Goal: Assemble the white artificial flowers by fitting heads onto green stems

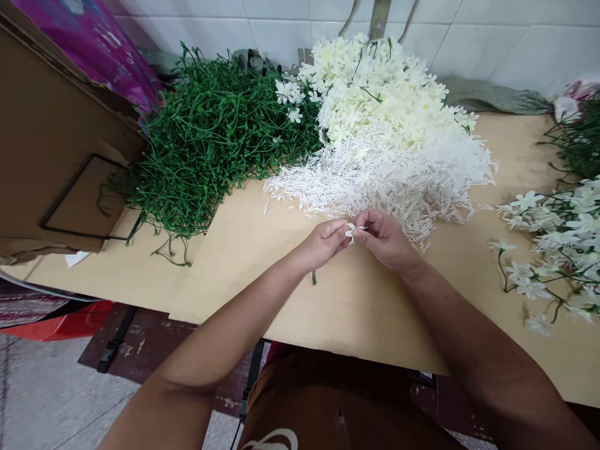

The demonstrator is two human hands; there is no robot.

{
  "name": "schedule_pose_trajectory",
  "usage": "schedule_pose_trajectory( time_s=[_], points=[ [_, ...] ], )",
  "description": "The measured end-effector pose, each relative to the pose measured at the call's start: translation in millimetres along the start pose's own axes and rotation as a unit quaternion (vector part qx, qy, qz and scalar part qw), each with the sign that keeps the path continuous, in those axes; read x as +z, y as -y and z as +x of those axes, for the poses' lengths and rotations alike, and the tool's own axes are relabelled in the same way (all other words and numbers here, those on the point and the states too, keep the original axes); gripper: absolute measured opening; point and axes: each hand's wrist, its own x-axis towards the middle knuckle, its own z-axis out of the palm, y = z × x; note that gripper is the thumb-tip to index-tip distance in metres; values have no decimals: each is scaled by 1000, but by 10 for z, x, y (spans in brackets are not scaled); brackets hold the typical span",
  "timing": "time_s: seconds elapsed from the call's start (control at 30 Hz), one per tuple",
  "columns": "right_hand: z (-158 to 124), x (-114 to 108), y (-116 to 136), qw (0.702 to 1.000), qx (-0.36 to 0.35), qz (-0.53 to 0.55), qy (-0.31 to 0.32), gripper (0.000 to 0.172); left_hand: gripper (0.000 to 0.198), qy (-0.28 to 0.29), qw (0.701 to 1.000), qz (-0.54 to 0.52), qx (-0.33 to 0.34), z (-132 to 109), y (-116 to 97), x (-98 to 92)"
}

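Above the middle of the cardboard-covered table, my left hand (325, 244) and my right hand (384, 237) meet at a small white flower (350, 233). The fingers of both are closed around it. A green stem tip (314, 277) hangs below my left hand, which hides most of the stem. Just beyond the hands lies a heap of thin white sticks (375, 181), with a pile of loose white blossoms (384, 94) behind it. To the left of these rises a tangled heap of green stems (225, 125).
Flowers on green stems (562, 244) lie at the right on the cardboard sheet (253, 250). A tall cardboard box (60, 137) stands at the left, with purple plastic (103, 50) behind it. White tiles (281, 37) back the table.
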Motion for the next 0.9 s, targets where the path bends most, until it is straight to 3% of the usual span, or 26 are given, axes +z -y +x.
schedule_pose_trajectory(
  time_s=[0.17,0.4,0.9],
  points=[
    [11,6,-34,999,13,42,-22,37,41,-18,999,-33,-30,32,6,4],
    [-7,-28,-4,984,48,169,19,24,36,-2,996,-72,-59,65,-44,-38],
    [-1,-58,-49,978,55,202,13,14,32,17,995,-87,-46,74,-4,-92]
  ],
)
